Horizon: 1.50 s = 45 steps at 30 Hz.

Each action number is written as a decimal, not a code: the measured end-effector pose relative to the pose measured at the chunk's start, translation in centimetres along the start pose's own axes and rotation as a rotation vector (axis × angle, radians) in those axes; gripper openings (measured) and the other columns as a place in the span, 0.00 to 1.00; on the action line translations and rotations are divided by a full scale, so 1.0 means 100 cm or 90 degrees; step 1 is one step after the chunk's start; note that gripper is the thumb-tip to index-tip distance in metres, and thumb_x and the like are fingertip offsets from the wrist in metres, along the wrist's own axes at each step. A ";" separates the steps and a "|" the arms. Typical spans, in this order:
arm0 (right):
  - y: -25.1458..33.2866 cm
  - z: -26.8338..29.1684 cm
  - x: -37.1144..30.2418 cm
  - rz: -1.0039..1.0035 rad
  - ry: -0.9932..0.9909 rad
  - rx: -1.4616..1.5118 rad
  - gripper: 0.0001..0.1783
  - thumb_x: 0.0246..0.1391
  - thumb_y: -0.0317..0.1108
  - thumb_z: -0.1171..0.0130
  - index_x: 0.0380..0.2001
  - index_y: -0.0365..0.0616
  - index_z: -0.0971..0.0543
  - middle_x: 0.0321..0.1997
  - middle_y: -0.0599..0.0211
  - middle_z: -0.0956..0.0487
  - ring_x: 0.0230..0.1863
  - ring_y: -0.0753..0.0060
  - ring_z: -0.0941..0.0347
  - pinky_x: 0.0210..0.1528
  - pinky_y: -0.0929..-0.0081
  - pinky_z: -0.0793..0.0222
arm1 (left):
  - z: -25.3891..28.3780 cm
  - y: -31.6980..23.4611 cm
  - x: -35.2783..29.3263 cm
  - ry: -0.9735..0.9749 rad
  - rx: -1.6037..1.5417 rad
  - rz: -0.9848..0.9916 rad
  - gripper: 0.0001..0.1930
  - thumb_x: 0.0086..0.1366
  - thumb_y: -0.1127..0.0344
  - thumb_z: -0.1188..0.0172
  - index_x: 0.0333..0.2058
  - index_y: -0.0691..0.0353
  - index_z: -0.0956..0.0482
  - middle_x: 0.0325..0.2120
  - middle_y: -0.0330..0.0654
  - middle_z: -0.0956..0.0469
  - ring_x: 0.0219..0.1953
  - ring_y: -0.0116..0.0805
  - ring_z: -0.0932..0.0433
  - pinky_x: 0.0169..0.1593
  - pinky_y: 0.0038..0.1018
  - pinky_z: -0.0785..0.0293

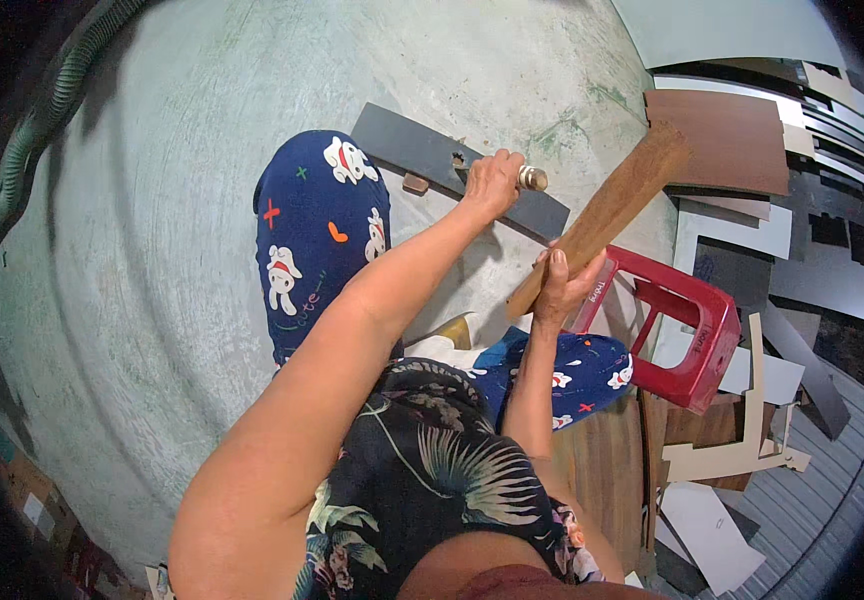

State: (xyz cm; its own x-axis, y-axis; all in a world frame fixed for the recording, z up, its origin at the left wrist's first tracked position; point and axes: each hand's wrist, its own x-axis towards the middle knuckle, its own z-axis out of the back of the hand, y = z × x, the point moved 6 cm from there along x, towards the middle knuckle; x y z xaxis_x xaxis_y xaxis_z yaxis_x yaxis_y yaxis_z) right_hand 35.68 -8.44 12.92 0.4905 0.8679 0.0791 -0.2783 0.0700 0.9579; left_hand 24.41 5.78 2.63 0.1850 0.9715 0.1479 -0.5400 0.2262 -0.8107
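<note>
My left hand [492, 185] is closed over an object with a rounded silver metal end [532, 178]. Its kind does not show, since my fingers cover most of it. Below that hand lies a long dark grey board [407, 140], slanting across the floor, with a small brown block [415, 185] against its near edge. My right hand [562, 285] grips a brown wooden plank [617, 200] near its lower end. The plank is raised at a slant, its far end pointing up and right. Part of the grey board's right end sits close to the plank.
A red plastic stool [717, 350] lies tipped over beside my right knee. Stacked panels, including a reddish-brown one [722, 140], and scattered offcuts [712, 535] fill the right side. A ribbed green hose [42, 120] runs down the far left. The floor [182, 200] is bare concrete.
</note>
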 end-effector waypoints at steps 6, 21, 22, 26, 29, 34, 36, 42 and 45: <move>-0.014 -0.023 0.005 -0.062 0.131 -0.173 0.27 0.52 0.38 0.38 0.51 0.37 0.31 0.42 0.60 0.25 0.44 0.67 0.29 0.49 0.68 0.32 | 0.001 -0.002 0.001 0.033 -0.001 -0.001 0.17 0.45 0.72 0.32 0.35 0.59 0.26 0.34 0.51 0.24 0.36 0.54 0.21 0.41 0.44 0.24; 0.012 0.011 0.011 0.027 0.032 -0.070 0.25 0.54 0.43 0.42 0.47 0.38 0.35 0.28 0.61 0.26 0.22 0.73 0.28 0.24 0.76 0.29 | 0.003 -0.008 0.000 0.044 -0.021 -0.005 0.15 0.47 0.73 0.34 0.35 0.59 0.26 0.33 0.49 0.24 0.38 0.52 0.21 0.42 0.43 0.25; 0.013 0.010 0.009 0.003 0.027 -0.061 0.25 0.54 0.43 0.42 0.47 0.38 0.35 0.28 0.61 0.26 0.22 0.73 0.28 0.24 0.76 0.29 | 0.002 -0.005 0.000 0.044 -0.027 0.008 0.15 0.47 0.73 0.34 0.34 0.58 0.26 0.31 0.47 0.24 0.38 0.51 0.22 0.42 0.44 0.26; 0.001 0.011 0.008 -0.008 0.047 -0.044 0.25 0.54 0.44 0.42 0.47 0.38 0.35 0.28 0.60 0.26 0.21 0.73 0.28 0.24 0.76 0.29 | -0.001 -0.003 0.001 0.045 -0.009 0.004 0.15 0.46 0.73 0.34 0.34 0.58 0.27 0.31 0.47 0.24 0.38 0.51 0.22 0.41 0.44 0.26; -0.008 0.020 0.011 -0.008 0.021 -0.069 0.29 0.51 0.39 0.39 0.52 0.35 0.33 0.37 0.64 0.27 0.33 0.73 0.28 0.37 0.75 0.29 | 0.001 -0.007 0.003 0.034 -0.008 0.000 0.14 0.47 0.73 0.35 0.34 0.58 0.27 0.31 0.47 0.24 0.38 0.52 0.22 0.40 0.44 0.26; -0.009 0.015 0.009 -0.032 0.048 -0.047 0.30 0.51 0.39 0.38 0.54 0.35 0.33 0.38 0.63 0.27 0.37 0.72 0.28 0.40 0.74 0.29 | 0.000 -0.004 0.004 0.019 -0.002 -0.014 0.12 0.48 0.72 0.36 0.34 0.58 0.26 0.31 0.48 0.24 0.36 0.53 0.22 0.39 0.45 0.26; -0.012 0.013 0.008 -0.037 0.050 -0.044 0.31 0.51 0.39 0.38 0.55 0.35 0.34 0.39 0.64 0.27 0.37 0.72 0.28 0.41 0.74 0.29 | -0.001 0.000 0.004 0.015 0.001 -0.011 0.13 0.48 0.72 0.36 0.34 0.58 0.26 0.31 0.48 0.24 0.36 0.53 0.22 0.39 0.45 0.26; -0.015 0.018 0.011 0.022 0.044 -0.067 0.29 0.52 0.40 0.40 0.53 0.36 0.35 0.34 0.63 0.26 0.30 0.72 0.28 0.33 0.76 0.29 | 0.001 -0.004 0.005 0.020 -0.018 -0.003 0.13 0.48 0.72 0.36 0.35 0.58 0.26 0.32 0.48 0.24 0.37 0.53 0.22 0.41 0.45 0.26; 0.013 0.005 0.005 0.038 0.050 -0.019 0.26 0.54 0.40 0.42 0.50 0.38 0.37 0.30 0.61 0.26 0.23 0.72 0.28 0.26 0.77 0.29 | 0.003 0.001 0.005 0.044 -0.008 0.008 0.15 0.49 0.72 0.35 0.38 0.57 0.24 0.34 0.49 0.23 0.39 0.52 0.21 0.43 0.43 0.25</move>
State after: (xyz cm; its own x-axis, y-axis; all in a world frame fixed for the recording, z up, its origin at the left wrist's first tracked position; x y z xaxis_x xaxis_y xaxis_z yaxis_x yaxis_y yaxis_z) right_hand 36.04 -8.14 14.31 0.4067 0.9065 0.1131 -0.3309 0.0308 0.9432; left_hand 24.15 6.33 2.78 0.2338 0.9673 0.0983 -0.5332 0.2121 -0.8190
